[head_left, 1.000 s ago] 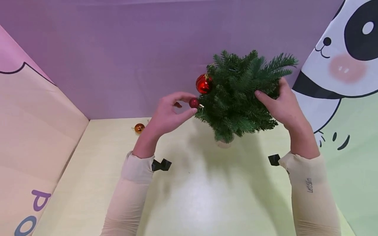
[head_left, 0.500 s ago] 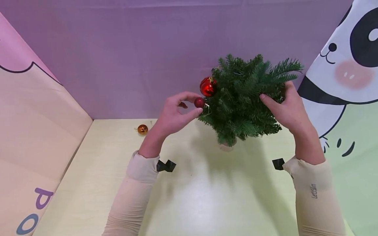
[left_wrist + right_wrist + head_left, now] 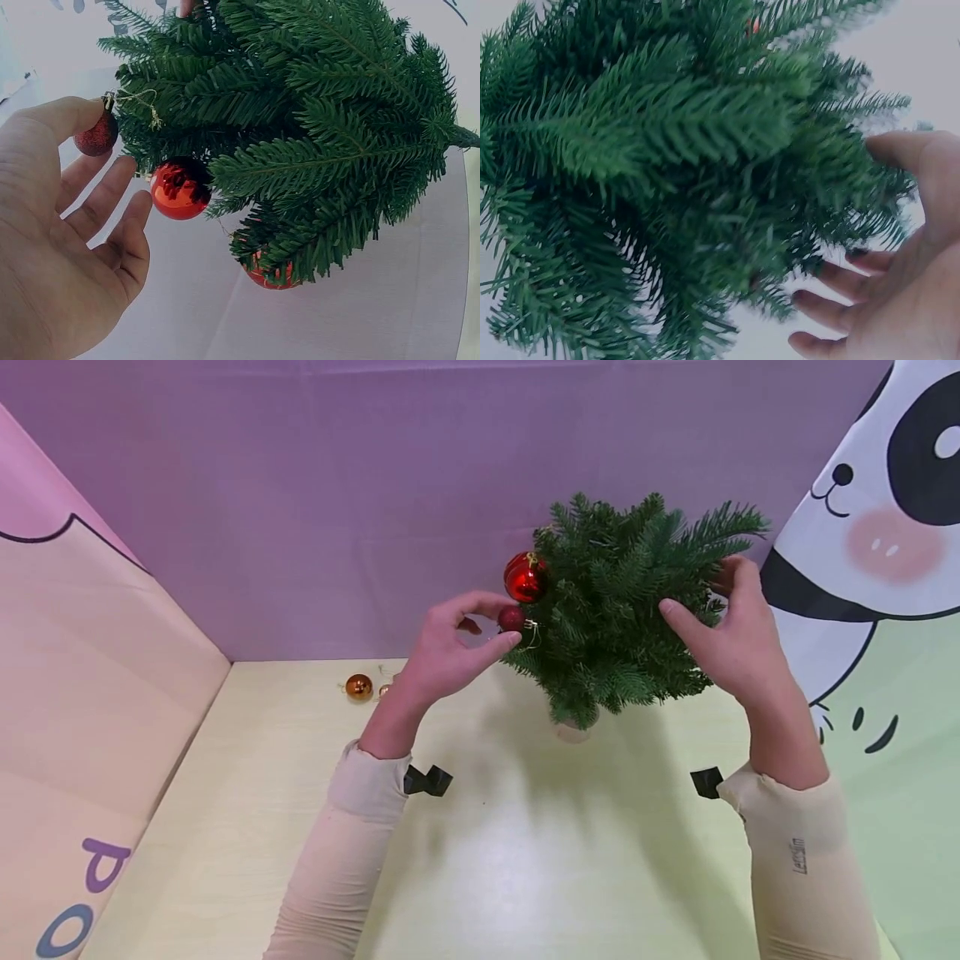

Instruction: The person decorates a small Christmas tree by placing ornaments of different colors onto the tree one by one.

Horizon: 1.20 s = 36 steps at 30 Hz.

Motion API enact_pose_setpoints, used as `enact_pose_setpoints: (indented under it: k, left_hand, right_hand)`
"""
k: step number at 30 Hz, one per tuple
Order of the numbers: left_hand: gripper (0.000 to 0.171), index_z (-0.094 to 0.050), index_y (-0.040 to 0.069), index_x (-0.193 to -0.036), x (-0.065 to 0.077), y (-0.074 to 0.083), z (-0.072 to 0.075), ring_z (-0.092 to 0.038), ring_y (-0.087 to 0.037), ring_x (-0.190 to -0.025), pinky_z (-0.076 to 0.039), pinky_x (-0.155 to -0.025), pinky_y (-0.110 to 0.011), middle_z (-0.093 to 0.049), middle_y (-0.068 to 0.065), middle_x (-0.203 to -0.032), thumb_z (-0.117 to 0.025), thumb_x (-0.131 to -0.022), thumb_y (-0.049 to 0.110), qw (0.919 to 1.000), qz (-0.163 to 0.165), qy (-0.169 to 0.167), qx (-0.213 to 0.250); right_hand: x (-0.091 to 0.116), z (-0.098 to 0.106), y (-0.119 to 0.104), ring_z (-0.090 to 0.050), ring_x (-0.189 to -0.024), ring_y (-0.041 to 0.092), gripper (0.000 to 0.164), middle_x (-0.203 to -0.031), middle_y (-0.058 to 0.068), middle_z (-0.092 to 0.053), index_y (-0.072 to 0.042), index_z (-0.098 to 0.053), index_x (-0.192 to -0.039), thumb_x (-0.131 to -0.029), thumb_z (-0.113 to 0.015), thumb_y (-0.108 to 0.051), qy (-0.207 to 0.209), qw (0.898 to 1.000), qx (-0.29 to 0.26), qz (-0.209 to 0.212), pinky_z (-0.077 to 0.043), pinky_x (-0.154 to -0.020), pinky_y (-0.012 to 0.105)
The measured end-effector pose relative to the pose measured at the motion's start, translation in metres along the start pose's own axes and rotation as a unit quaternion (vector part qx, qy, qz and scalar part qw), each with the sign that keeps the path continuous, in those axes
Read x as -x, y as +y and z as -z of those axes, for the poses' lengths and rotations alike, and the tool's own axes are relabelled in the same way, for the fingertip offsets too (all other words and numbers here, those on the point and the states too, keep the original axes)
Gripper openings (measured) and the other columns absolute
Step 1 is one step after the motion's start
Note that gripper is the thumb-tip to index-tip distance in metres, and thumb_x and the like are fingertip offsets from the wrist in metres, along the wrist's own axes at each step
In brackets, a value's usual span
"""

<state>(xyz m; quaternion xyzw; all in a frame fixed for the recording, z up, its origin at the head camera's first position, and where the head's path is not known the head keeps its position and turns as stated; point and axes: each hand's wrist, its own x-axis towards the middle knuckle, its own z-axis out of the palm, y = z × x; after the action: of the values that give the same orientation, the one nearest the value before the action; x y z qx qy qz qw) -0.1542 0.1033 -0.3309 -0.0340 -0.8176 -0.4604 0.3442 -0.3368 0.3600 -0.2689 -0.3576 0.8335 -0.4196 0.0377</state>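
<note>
A small glittery dark red bauble (image 3: 512,618) with a loose gold string (image 3: 142,101) is pinched between the thumb and a finger of my left hand (image 3: 453,647). It is held right at the left side of a small artificial Christmas tree (image 3: 622,602). A larger shiny red bauble (image 3: 525,578) hangs just above it. In the left wrist view, one shiny red bauble (image 3: 176,195) is near my fingers, and another red bauble (image 3: 274,279) shows partly behind a branch. My right hand (image 3: 738,647) touches the tree's right-side branches, thumb in front, fingers loosely spread and partly hidden behind.
An orange-gold bauble (image 3: 358,687) lies at the table's back left, with another small one (image 3: 384,691) partly behind my left wrist. The tree's pale base (image 3: 573,733) stands on the light table (image 3: 480,860). A purple backdrop (image 3: 337,510) and printed side panels enclose the table.
My left hand has moved slightly right with the small bauble, bringing it closer in against the branches. Its string hangs more visibly. The right hand stays at the tree with little movement.
</note>
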Motion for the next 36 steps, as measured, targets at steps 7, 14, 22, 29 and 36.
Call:
enact_pose_setpoints:
  k: [7, 14, 22, 29, 36]
  left_hand:
    - [0.027, -0.069, 0.008, -0.112, -0.002, -0.004, -0.007, -0.058, -0.016, -0.094, -0.046, -0.077, -0.037, -0.067, 0.0, -0.099, -0.074, -0.086, 0.012, 0.9999, -0.006, 0.008, 0.01]
    - [0.026, -0.069, 0.006, -0.111, -0.002, -0.005, -0.009, -0.057, -0.02, -0.093, -0.045, -0.076, -0.038, -0.066, -0.001, -0.098, -0.074, -0.085, 0.01, 0.9994, -0.004, 0.019, 0.029]
    - [0.025, -0.069, 0.004, -0.109, 0.0, -0.005, -0.015, -0.058, -0.016, -0.092, -0.045, -0.074, -0.039, -0.067, -0.002, -0.096, -0.073, -0.085, 0.008, 0.9982, -0.016, 0.034, 0.047]
    - [0.025, -0.069, 0.002, -0.109, 0.001, -0.005, -0.018, -0.059, -0.018, -0.091, -0.046, -0.072, -0.035, -0.067, -0.005, -0.096, -0.073, -0.085, 0.006, 0.9968, -0.021, 0.045, 0.062]
    - [0.025, -0.068, 0.0, -0.11, 0.004, -0.006, -0.019, -0.06, -0.02, -0.09, -0.047, -0.071, -0.032, -0.067, -0.008, -0.096, -0.072, -0.085, 0.002, 0.9949, -0.017, 0.046, 0.088]
  right_hand:
    - [0.019, -0.007, -0.011, -0.03, -0.135, 0.029, 0.075, -0.149, 0.015, -0.03, -0.003, -0.024, -0.148, -0.093, -0.061, -0.037, 0.111, 0.992, 0.032, 0.049, -0.026, -0.109, 0.046]
    - [0.046, -0.033, -0.031, -0.05, -0.116, 0.03, 0.039, -0.119, 0.016, -0.061, 0.004, -0.064, -0.113, -0.081, -0.071, -0.017, 0.27, 0.935, 0.017, 0.23, -0.037, -0.097, 0.044]
    - [0.058, -0.06, -0.037, -0.058, -0.085, 0.025, 0.013, -0.087, 0.007, -0.07, -0.002, -0.072, -0.091, -0.083, -0.07, -0.012, 0.205, 0.932, -0.035, 0.298, -0.042, -0.076, 0.028]
    - [0.052, -0.08, -0.031, -0.061, -0.085, 0.016, 0.01, -0.088, 0.002, -0.071, -0.004, -0.073, -0.093, -0.086, -0.073, -0.011, 0.125, 0.962, -0.049, 0.24, -0.046, -0.072, 0.03]
    - [0.05, -0.09, -0.033, -0.061, -0.087, 0.016, 0.015, -0.091, 0.003, -0.072, -0.005, -0.074, -0.097, -0.085, -0.075, -0.015, 0.124, 0.963, -0.021, 0.237, -0.047, -0.072, 0.035]
